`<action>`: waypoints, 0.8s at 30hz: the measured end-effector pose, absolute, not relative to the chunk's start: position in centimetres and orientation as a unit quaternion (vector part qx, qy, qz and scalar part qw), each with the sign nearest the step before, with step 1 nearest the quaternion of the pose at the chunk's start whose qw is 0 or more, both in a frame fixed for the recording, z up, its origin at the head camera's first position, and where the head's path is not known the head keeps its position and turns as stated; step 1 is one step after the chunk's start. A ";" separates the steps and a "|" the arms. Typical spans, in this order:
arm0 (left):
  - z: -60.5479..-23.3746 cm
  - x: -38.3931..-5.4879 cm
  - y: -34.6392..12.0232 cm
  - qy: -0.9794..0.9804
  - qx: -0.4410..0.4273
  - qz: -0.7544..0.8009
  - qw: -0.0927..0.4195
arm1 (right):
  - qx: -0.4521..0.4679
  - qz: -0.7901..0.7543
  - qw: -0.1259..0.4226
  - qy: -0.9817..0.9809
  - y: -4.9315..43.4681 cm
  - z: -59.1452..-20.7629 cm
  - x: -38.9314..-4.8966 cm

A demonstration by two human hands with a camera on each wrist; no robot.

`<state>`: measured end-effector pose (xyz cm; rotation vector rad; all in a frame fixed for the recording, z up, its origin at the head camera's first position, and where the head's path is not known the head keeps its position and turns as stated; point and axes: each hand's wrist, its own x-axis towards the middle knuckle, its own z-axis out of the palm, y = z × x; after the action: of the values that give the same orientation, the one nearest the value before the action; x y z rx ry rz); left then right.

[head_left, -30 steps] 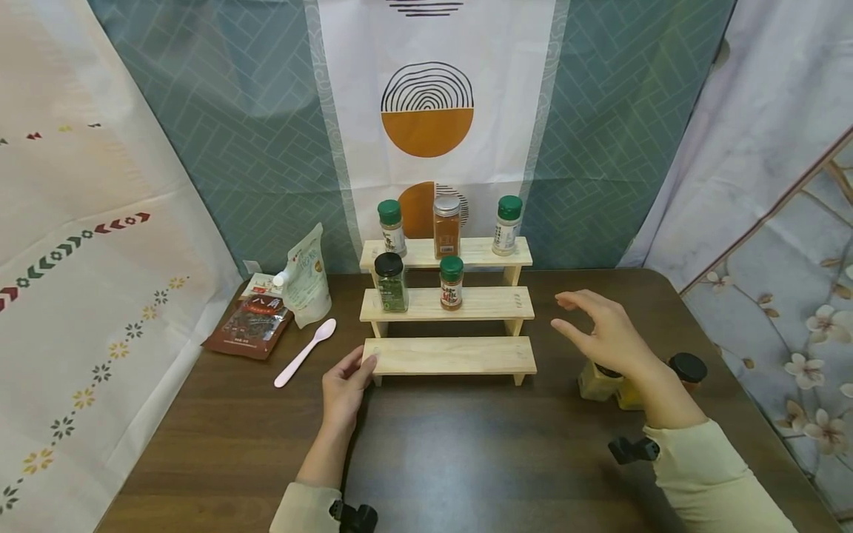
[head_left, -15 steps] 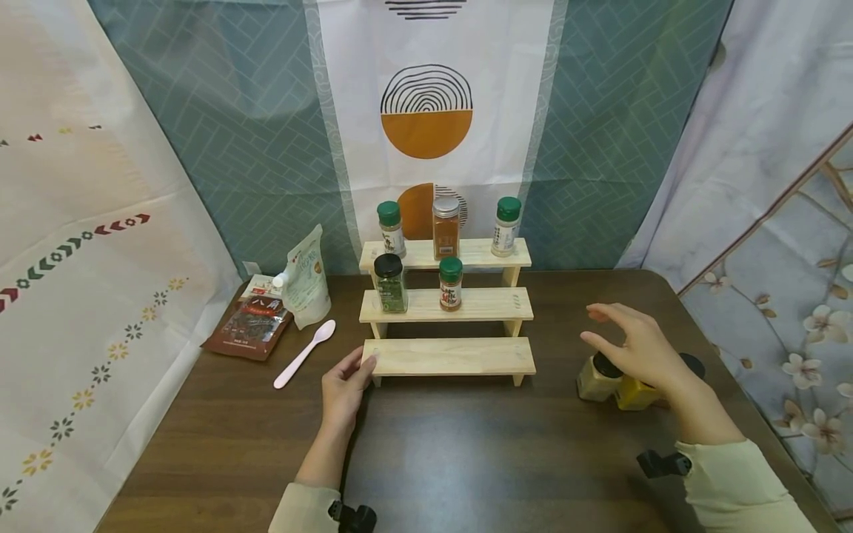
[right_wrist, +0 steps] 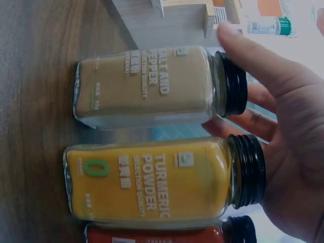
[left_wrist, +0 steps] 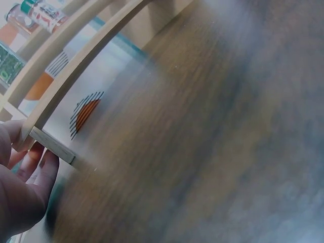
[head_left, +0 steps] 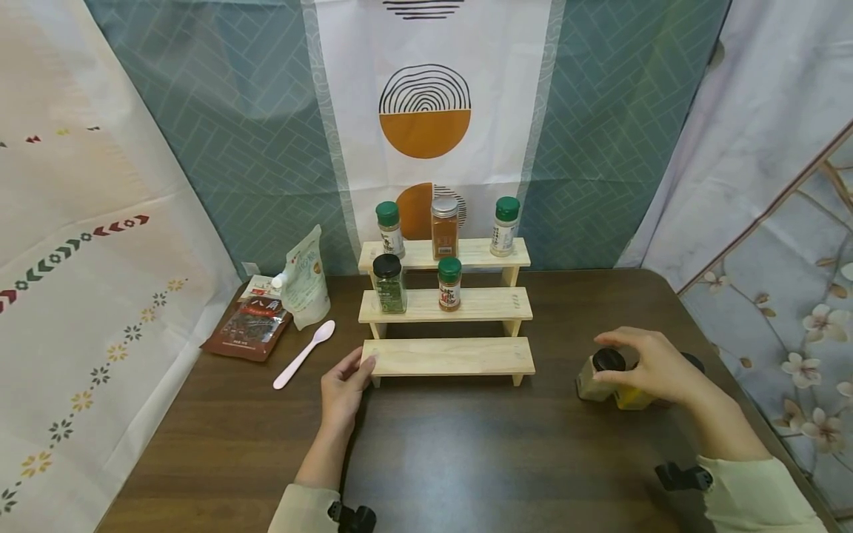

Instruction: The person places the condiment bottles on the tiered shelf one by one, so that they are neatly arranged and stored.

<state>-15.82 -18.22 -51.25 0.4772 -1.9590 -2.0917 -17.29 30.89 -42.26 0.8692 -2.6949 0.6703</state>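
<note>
In the head view my left hand [head_left: 343, 389] holds the left end of the lowest step of a three-tier wooden spice rack [head_left: 453, 357], thumb on top. The left wrist view shows the fingers [left_wrist: 46, 169] at the board's end. On the right, my right hand [head_left: 656, 364] reaches around the black cap of a salt and pepper jar [right_wrist: 147, 86], thumb and fingers spread on either side of it. Beside that jar stand a turmeric powder jar [right_wrist: 152, 185] and a jar of red spice [right_wrist: 152, 234], both black-capped.
Three shakers, including one silver-capped bottle [head_left: 445, 233], stand on the top tier. The middle tier bears a black-capped herb jar [head_left: 390, 289] and a green-capped shaker [head_left: 449, 287]. At left lie a brown packet [head_left: 249, 322], a white spouted pouch [head_left: 306, 285] and a pink spoon [head_left: 303, 355].
My right hand has moved right and then down, from beside the rack to around the salt and pepper jar's cap. The left hand stays on the rack.
</note>
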 end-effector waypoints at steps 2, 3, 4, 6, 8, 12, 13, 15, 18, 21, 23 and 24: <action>-51.2 -15.8 -18.2 -0.671 0.163 -0.714 0.116 | 0.308 0.229 0.116 -0.916 31.1 -42.4 -17.2; -51.2 -15.8 -18.2 -0.671 0.162 -0.714 0.115 | 0.312 0.229 0.116 -0.915 31.2 -42.4 -17.1; -51.2 -15.8 -18.2 -0.673 0.162 -0.713 0.114 | 0.312 0.229 0.113 -0.915 31.3 -42.4 -17.0; -51.3 -15.8 -18.2 -0.674 0.162 -0.711 0.116 | 0.310 0.229 0.108 -0.916 31.3 -42.4 -16.9; -51.4 -15.9 -18.2 -0.675 0.161 -0.710 0.116 | 0.306 0.230 0.109 -0.918 31.3 -42.4 -16.8; -51.5 -15.9 -18.3 -0.675 0.163 -0.709 0.121 | 0.307 0.231 0.125 -0.915 31.1 -42.6 -16.9; -51.6 -15.9 -18.3 -0.675 0.162 -0.709 0.121 | 0.310 0.231 0.132 -0.913 31.1 -42.7 -16.9; -51.7 -15.9 -18.3 -0.675 0.162 -0.709 0.122 | 0.313 0.230 0.140 -0.911 30.9 -42.8 -17.0; -51.8 -16.0 -18.3 -0.676 0.163 -0.708 0.121 | 0.317 0.229 0.145 -0.909 30.6 -42.9 -17.2; -51.8 -16.0 -18.3 -0.677 0.164 -0.708 0.119 | 0.318 0.229 0.147 -0.908 30.3 -42.7 -17.5; -51.7 -16.0 -18.4 -0.676 0.165 -0.708 0.119 | 0.318 0.229 0.151 -0.907 30.0 -42.5 -17.7; -51.6 -16.0 -18.4 -0.676 0.165 -0.708 0.120 | 0.319 0.230 0.154 -0.907 29.9 -42.3 -17.8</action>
<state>-16.00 -18.36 -51.65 0.4828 -1.9760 -2.0693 -17.80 29.86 -42.34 0.9141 -2.5993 0.6583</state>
